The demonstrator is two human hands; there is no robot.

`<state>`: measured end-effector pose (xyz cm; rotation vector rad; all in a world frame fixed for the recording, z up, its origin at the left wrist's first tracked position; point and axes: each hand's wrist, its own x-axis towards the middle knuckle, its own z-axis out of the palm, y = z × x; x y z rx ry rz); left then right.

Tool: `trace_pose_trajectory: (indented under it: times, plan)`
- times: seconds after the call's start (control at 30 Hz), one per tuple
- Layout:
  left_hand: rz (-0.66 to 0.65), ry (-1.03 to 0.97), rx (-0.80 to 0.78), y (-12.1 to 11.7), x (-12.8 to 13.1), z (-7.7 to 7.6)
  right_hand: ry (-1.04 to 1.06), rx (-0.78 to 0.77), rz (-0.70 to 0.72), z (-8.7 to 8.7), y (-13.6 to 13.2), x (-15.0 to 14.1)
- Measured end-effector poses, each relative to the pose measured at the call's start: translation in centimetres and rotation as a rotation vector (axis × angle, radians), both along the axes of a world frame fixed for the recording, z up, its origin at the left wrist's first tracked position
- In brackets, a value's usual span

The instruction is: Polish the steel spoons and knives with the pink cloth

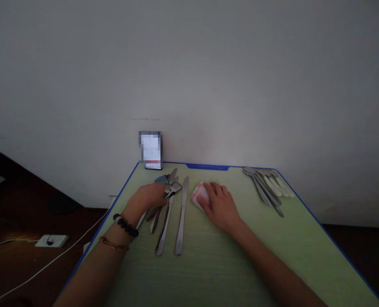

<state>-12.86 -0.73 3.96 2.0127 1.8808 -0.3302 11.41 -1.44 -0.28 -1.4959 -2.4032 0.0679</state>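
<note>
My left hand (150,198) is over the pile of metal cutlery on the left of the table, fingers curled closed. A shiny spoon (176,186) shows its bowl at the fingertips; its handle is hidden by the hand. Below and around this hand lie several table knives (154,221), partly covered. One more knife (182,217) lies apart, to the right of the pile, pointing away from me. My right hand (221,207) grips a folded pink and white cloth (199,196) on the tabletop, thumb on its near side and fingers over its right side.
Spoons (262,187) and white-handled cutlery (280,186) lie fanned out at the far right of the green table (208,273). A lit phone (151,150) leans on the wall at the back left. On the floor at left are a power strip (51,241) and white cable.
</note>
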Motion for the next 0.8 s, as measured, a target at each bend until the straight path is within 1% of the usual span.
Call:
trace_pose_trajectory:
  times: [0.13,0.3,0.4,0.47,0.53,0.6,0.67,0.7,0.73,0.8]
  plan:
    - [-0.034,-0.052,-0.031,-0.3,0.0,0.8,0.062,0.022,0.034,-0.7,-0.5,-0.1]
    - [0.004,-0.168,-0.146,-0.5,-0.2,2.0,0.100,0.009,0.083,-1.0,-0.8,-0.2]
    - [-0.013,-0.157,-0.113,-0.3,-0.7,2.4,0.187,0.001,0.112,-1.0,-0.7,-0.2]
    - [-0.038,-0.162,-0.068,-0.2,-1.0,2.7,0.288,-0.016,0.143,-0.9,-0.4,0.0]
    - [-0.062,-0.224,-0.017,-0.3,-1.0,3.1,0.457,-0.044,0.118,-0.9,0.1,0.2]
    - [-0.083,-0.357,0.020,-0.6,-0.5,3.7,0.686,-0.107,-0.007,-0.9,0.7,0.5]
    - [-0.108,-0.500,0.042,-0.9,0.6,4.0,0.961,-0.228,-0.163,-1.0,1.3,0.7]
    - [-0.127,-0.549,0.060,-1.1,1.3,4.0,1.103,-0.307,-0.216,-1.1,1.6,0.6]
    - [-0.148,-0.572,0.095,-1.2,2.1,3.8,1.243,-0.388,-0.243,-1.1,1.8,0.5]
    - [-0.178,-0.576,0.220,-1.2,3.8,3.1,1.477,-0.535,-0.246,-1.0,2.0,0.1]
